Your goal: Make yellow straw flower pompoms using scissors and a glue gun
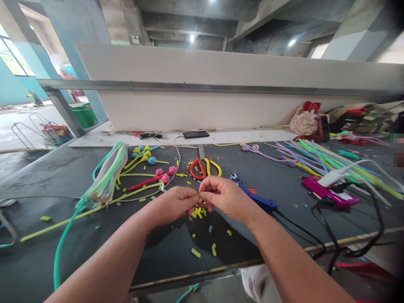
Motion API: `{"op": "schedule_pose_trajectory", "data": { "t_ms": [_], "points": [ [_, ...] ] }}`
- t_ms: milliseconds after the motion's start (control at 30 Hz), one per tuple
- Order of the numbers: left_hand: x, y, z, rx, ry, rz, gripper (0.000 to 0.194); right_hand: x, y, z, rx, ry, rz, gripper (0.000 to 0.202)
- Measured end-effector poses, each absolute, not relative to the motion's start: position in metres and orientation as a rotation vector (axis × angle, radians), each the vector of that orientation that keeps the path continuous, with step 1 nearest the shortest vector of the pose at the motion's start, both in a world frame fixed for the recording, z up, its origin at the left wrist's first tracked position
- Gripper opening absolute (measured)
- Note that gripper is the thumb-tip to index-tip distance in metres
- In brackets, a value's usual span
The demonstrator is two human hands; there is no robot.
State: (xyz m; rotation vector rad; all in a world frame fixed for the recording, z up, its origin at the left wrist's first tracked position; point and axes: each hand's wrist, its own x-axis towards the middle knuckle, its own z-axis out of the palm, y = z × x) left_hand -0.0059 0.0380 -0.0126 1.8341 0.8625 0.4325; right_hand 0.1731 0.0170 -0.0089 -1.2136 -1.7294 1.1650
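Yellowish and mostly hidden, a small piece [199, 194] sits between the two hands, over the near middle of the bench [151, 261]. The left hand [179, 204] and the right hand [222, 198] meet there, thumb and fingers of each apparently pinching it, though the exact grip cannot be made out. Something this slight probably wants a light, even pressure at the fingertips, with both wrists steady, so it neither crushes nor slips. Yellow cut bits [198, 212] lie loose just below; a dropped piece could easily be lost among them. Beyond the hands, the scissors [202, 154] lie at rest. To the right, a blue corded tool [263, 203], perhaps a glue gun, calls for a wide berth from the right forearm. Far left lies a pastel bundle of stems [109, 179].
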Motion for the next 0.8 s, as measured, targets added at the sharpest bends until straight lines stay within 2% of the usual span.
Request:
{"op": "schedule_pose_trajectory", "data": {
  "t_ms": [133,367,800],
  "points": [
    [-0.0048,0.0409,-0.0155,1.756,0.813,0.458,0.037,0.1722,0.0168,-0.009,-1.178,-1.736,1.178,0.005],
    [-0.0028,0.0451,-0.019,1.413,0.872,0.606,0.037,0.1694,0.0212,-0.0133,-1.23,-1.714,0.997,0.007],
    [-0.0025,0.0458,-0.0199,1.116,0.758,0.582,0.027,0.174,0.0232,-0.0122,-1.161,-1.738,1.056,0.013]
  ]
}}
